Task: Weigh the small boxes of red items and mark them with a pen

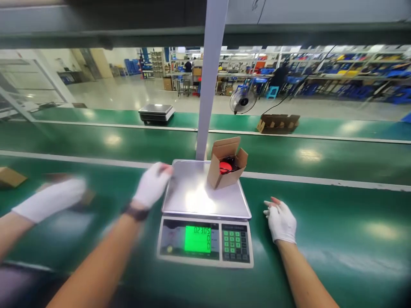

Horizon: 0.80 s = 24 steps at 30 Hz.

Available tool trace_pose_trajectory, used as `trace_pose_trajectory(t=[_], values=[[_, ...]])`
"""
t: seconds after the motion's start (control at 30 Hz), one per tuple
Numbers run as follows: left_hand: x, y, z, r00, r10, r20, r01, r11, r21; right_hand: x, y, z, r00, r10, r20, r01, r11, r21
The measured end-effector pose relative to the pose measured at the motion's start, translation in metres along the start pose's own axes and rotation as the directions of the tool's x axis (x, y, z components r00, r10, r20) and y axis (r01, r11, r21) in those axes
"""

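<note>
A digital scale with a silver pan lies before me, its green display lit and reading about 0.2305. On the pan's right rear part stands an open cardboard box, flaps up, holding a round red item and something dark. My left hand, in a white glove with bare fingertips and a dark band at the wrist, reaches to the pan's left edge; slightly blurred, it appears empty with fingers extended. To the right of the scale, my right hand, gloved likewise, hovers with loosely bent fingers apart, holding nothing.
At left, another person's gloved hand is blurred beside a brownish shape. A cardboard box lies at the far left. A post rises behind the scale. Beyond are a second scale, a fan and a cardboard tray.
</note>
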<state>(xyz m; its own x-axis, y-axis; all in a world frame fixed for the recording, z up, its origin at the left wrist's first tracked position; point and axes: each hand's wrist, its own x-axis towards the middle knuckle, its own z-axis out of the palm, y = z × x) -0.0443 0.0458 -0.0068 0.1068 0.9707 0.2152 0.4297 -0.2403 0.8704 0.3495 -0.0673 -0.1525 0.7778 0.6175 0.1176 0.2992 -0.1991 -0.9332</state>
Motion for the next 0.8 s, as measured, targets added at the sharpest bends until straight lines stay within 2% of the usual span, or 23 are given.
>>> trace_pose_trajectory(t=[0.07, 0.13, 0.2, 0.27, 0.37, 0.4, 0.43, 0.47, 0.53, 0.6, 0.63, 0.7, 0.77, 0.8], values=[[0.014, 0.028, 0.043, 0.976, 0.12, 0.181, -0.103, 0.99, -0.099, -0.004, -0.009, 0.003, 1.0, 0.025, 0.005, -0.026, 0.996, 0.089], [0.023, 0.052, 0.082, 0.944, 0.17, 0.282, -0.123, 0.976, -0.178, -0.008, -0.025, 0.005, 1.0, 0.025, 0.003, -0.025, 0.989, 0.147], [0.025, 0.065, 0.104, 0.929, 0.162, 0.332, -0.099, 0.975, -0.198, -0.014, -0.049, 0.004, 1.0, -0.008, -0.001, 0.008, 0.984, 0.178], [0.022, 0.068, 0.107, 0.928, 0.142, 0.344, -0.082, 0.98, -0.182, -0.024, -0.079, 0.0, 0.996, -0.084, 0.0, 0.083, 0.98, 0.18], [0.012, 0.058, 0.082, 0.917, 0.165, 0.363, -0.089, 0.972, -0.219, -0.053, -0.126, -0.008, 0.953, -0.296, 0.064, 0.286, 0.95, 0.127], [0.008, 0.054, 0.07, 0.902, 0.185, 0.389, -0.086, 0.962, -0.259, -0.065, -0.14, -0.008, 0.913, -0.391, 0.113, 0.379, 0.918, 0.114], [0.003, 0.049, 0.059, 0.885, 0.205, 0.417, -0.076, 0.949, -0.305, -0.076, -0.151, -0.008, 0.853, -0.493, 0.17, 0.48, 0.87, 0.112], [-0.002, 0.046, 0.048, 0.869, 0.22, 0.443, -0.06, 0.936, -0.347, -0.086, -0.16, -0.006, 0.773, -0.592, 0.231, 0.58, 0.805, 0.124], [-0.012, 0.042, 0.031, 0.851, 0.231, 0.471, -0.033, 0.92, -0.391, -0.101, -0.171, 0.004, 0.58, -0.741, 0.337, 0.737, 0.654, 0.171], [-0.021, 0.042, 0.023, 0.882, 0.206, 0.423, -0.041, 0.929, -0.369, -0.106, -0.177, 0.018, 0.421, -0.819, 0.391, 0.827, 0.523, 0.206], [-0.025, 0.043, 0.022, 0.916, 0.18, 0.358, -0.06, 0.945, -0.322, -0.106, -0.177, 0.025, 0.372, -0.84, 0.396, 0.853, 0.478, 0.212], [-0.029, 0.045, 0.024, 0.979, 0.125, 0.163, -0.098, 0.982, -0.163, -0.102, -0.176, 0.036, 0.327, -0.863, 0.385, 0.881, 0.426, 0.207], [-0.03, 0.045, 0.028, 0.994, 0.111, 0.016, -0.11, 0.993, -0.03, -0.096, -0.172, 0.042, 0.31, -0.874, 0.374, 0.894, 0.402, 0.197], [-0.03, 0.044, 0.03, 0.995, 0.096, -0.001, -0.096, 0.995, -0.034, -0.093, -0.171, 0.043, 0.303, -0.876, 0.376, 0.898, 0.395, 0.195]])
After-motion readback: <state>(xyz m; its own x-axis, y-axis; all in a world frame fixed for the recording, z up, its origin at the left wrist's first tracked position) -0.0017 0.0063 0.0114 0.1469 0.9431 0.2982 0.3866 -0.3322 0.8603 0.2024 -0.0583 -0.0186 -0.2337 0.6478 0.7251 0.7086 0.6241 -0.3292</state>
